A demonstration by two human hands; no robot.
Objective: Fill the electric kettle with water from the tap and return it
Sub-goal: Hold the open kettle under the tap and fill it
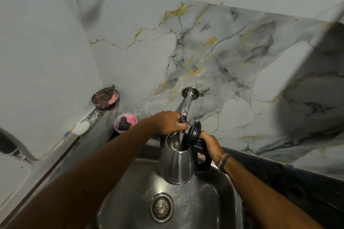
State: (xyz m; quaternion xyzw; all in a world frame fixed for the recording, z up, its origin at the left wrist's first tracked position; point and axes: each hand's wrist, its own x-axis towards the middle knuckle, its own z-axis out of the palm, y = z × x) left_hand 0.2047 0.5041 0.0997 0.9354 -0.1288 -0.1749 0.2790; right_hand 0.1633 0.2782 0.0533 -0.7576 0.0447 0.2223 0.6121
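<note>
Right hand (211, 144) fingers wrapped round kettle (176, 163) handle, holding it over sink (214, 201), lid (194, 132) up. Left hand (167, 122) closed on tap (187, 104), seemingly its valve. Water streams into kettle.

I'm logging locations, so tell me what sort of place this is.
Most likely a home kitchen: a steel sink with a drain strainer, a wall tap running into an electric kettle, and marble-patterned wall tiles.
</note>
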